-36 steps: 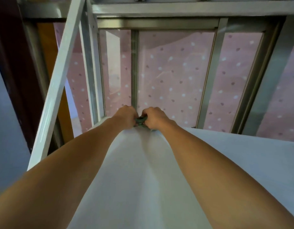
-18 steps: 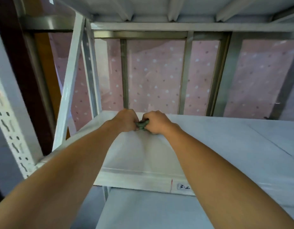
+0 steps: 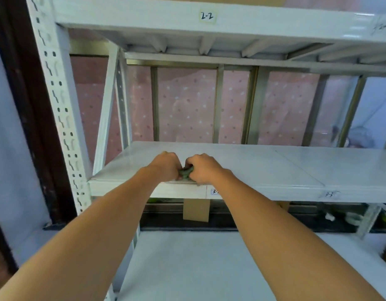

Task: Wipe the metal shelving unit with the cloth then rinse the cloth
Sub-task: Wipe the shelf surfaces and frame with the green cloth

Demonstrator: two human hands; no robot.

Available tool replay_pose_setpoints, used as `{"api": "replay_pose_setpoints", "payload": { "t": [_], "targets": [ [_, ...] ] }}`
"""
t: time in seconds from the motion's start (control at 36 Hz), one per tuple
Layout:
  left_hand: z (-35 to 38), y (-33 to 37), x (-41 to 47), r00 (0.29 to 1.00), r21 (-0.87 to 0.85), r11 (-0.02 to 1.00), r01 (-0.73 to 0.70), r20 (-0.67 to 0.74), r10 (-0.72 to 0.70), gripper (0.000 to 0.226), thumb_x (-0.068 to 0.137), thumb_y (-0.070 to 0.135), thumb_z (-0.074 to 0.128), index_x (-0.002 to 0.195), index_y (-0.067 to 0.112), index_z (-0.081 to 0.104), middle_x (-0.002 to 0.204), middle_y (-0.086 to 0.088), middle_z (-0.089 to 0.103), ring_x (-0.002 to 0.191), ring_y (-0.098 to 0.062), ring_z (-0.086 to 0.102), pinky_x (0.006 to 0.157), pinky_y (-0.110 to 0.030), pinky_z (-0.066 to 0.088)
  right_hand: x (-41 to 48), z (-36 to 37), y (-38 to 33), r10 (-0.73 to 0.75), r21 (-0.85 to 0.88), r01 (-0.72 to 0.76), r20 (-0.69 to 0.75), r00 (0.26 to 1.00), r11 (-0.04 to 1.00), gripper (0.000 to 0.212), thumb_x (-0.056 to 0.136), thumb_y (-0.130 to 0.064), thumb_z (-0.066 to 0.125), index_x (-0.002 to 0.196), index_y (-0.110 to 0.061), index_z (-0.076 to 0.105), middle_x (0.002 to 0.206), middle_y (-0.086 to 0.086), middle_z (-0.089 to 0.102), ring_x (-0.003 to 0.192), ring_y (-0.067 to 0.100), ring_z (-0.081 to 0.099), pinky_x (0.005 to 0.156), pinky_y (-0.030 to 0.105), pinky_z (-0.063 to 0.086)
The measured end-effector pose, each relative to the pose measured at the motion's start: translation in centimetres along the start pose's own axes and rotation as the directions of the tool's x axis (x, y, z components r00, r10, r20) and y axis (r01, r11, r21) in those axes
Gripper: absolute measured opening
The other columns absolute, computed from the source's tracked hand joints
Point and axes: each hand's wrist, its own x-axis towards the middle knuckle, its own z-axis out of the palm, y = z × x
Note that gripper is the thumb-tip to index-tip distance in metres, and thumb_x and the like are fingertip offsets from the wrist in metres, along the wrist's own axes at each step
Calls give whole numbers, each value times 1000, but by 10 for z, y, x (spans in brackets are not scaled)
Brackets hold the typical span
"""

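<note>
Both hands down on cloth point(image 3: 186, 172) now: left hand point(image 3: 166, 165) and right hand point(image 3: 204, 168) clenched around it, bunched between them, at front edge of middle shelf point(image 3: 263, 166). Unwiped surface runs rightward; right hand nearer.

Both hands are down on the middle shelf point(image 3: 242, 164) near its front edge: left hand point(image 3: 166, 165) and right hand point(image 3: 204, 168) bunched together over a green cloth point(image 3: 185, 171), which looks crumpled, mostly hidden between them.
</note>
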Motion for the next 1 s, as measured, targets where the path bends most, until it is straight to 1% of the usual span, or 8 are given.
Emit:
{"api": "replay_pose_setpoints", "payload": {
  "t": [0.08,0.19,0.31,0.47,0.58,0.67,0.78,1.0],
  "targets": [
    [-1,9,-9,1000,-29,1000,1,7,-1,20,84,32,69,84,15,78,68,2,58,73,-19,52,63,-28,41,-15,-6,1,16,-6,-16,10,1000,1000,39,82,-5,55,114,-22,69,105,8,65,89,29,63,68,34,52],
    [-3,23,-11,999,-25,999,-21,30,22,19,82,32,72,67,20,71,62,5,53,73,-16,52,63,-27,41,-26,-10,9,31,3,-31,2,1000,1000,34,84,-7,58,111,-24,70,102,7,66,83,27,64,70,38,58],
    [-1,36,-4,999,-31,999,-38,20,39,19,83,33,71,78,16,77,62,5,54,74,-16,52,63,-26,41,-28,-12,22,51,-11,-51,-11,999,999,37,83,-6,57,113,-23,70,103,7,65,84,27,62,68,36,54],
    [9,55,15,999,-51,998,-42,-12,42,19,85,34,70,79,16,74,63,4,52,74,-20,52,64,-28,40,-19,-14,48,67,-19,-67,-32,997,998,40,84,-4,57,118,-22,70,108,8,65,91,29,62,80,40,56],
    [10,57,31,1000,-37,999,-13,-3,13,22,86,36,71,83,15,76,65,4,52,77,-20,53,67,-29,43,-5,-12,62,52,-21,-54,-57,997,998,42,84,-4,56,118,-24,71,109,8,65,92,30,60,78,37,54],
    [11,56,45,1000,-35,999,5,-18,-6,22,87,37,71,91,17,79,70,4,56,81,-21,55,67,-29,42,9,-11,69,44,-13,-45,-71,997,999,42,86,-7,59,119,-28,71,110,7,66,91,29,59,74,34,50],
    [16,53,71,998,-44,998,52,-32,-53,22,87,33,71,97,16,79,93,-4,69,95,-26,61,74,-32,49,34,-7,82,30,8,-30,-77,997,1000,41,86,-9,59,120,-28,72,113,9,66,98,32,61,76,33,50],
    [24,40,134,988,-16,990,142,-52,-142,21,89,29,65,98,14,77,103,-8,69,98,-28,61,74,-30,47,99,4,103,1,-11,-2,-97,995,1000,37,86,-5,57,116,-20,73,110,13,65,97,35,63,74,32,49]
  ]
}}
